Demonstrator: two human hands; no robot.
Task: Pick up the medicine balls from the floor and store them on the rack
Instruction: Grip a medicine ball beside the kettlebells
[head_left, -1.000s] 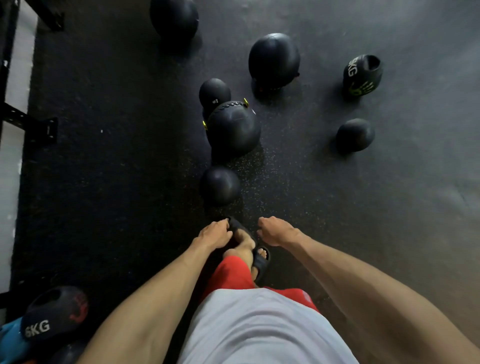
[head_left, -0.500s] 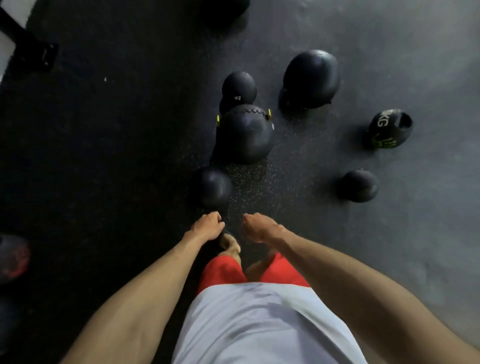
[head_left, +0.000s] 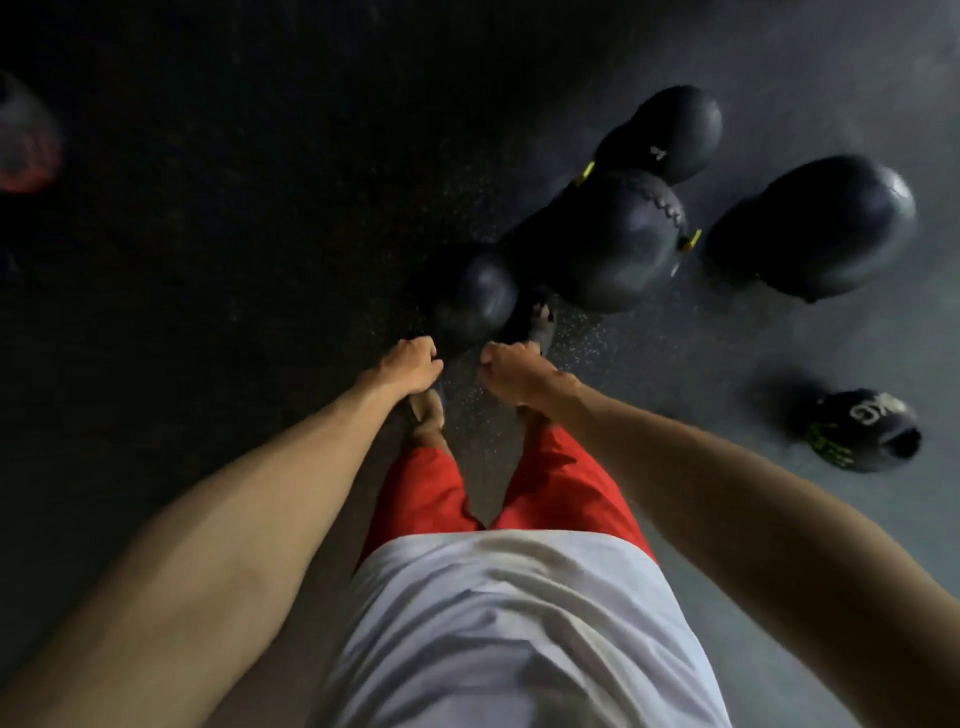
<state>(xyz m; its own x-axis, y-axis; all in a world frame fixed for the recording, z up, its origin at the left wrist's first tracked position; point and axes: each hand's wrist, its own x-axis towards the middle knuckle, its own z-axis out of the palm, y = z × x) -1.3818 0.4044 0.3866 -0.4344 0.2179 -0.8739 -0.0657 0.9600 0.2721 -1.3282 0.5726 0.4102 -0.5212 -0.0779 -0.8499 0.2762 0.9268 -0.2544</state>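
Currently doing: standing over the balls, none lifted yet; the rack is out of view.
Left hand (head_left: 410, 364): hangs loosely curled, holding nothing.
Right hand (head_left: 511, 371): likewise empty, loosely curled.
Nearest ball (head_left: 475, 296): small, black, on the floor (head_left: 260, 260) just ahead of both hands.
Others: stitched ball (head_left: 613, 244) with yellow tabs just behind it; far small ball (head_left: 670, 135); big ball (head_left: 821, 228); handled ball (head_left: 862, 431) well apart on my right.
Next move: probably bend, spread both hands round the nearest ball, lift carefully; it may be heavy.
Writing: white "KG" on the handled ball, number hidden; green print too blurred to read.
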